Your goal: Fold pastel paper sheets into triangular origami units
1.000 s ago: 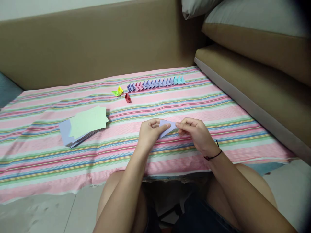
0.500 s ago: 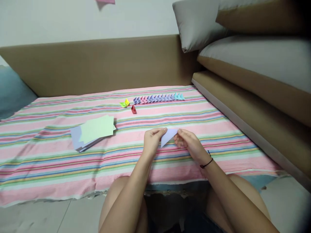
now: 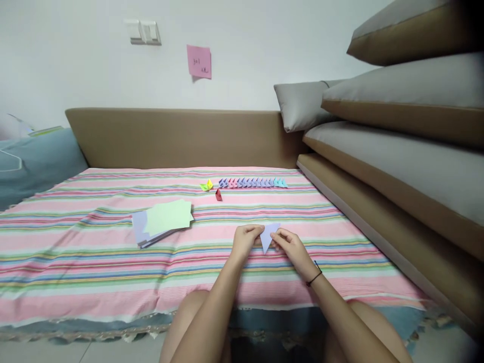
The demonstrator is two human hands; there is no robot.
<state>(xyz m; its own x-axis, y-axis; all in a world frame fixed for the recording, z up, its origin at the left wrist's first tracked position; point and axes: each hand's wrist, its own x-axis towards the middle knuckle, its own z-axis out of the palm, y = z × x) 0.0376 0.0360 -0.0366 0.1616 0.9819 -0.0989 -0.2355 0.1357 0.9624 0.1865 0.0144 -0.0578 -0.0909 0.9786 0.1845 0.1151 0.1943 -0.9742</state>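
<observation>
A lavender sheet of paper (image 3: 267, 236), folded to a triangle with one corner pointing down, is held just above the striped cloth. My left hand (image 3: 247, 241) pinches its left edge between thumb and fingers. On the other side, my right hand (image 3: 290, 248) grips the right edge, with a dark cord around that wrist. Beyond them stands a row of folded paper pieces (image 3: 253, 183) in purple, pink and light blue. Left of the row lie a yellow-green folded piece (image 3: 206, 185) and a red one (image 3: 219, 195).
A stack of paper sheets (image 3: 168, 218), pale green on top and purple below, lies to the left on the striped cloth (image 3: 94, 262). Brown and grey cushions (image 3: 397, 146) are piled at the right. A brown backrest (image 3: 181, 138) runs along the wall behind.
The camera has tilted up, so more wall shows. Between my hands the lavender paper has turned, and my right fingers have shifted from its upper right corner down along the right edge.
</observation>
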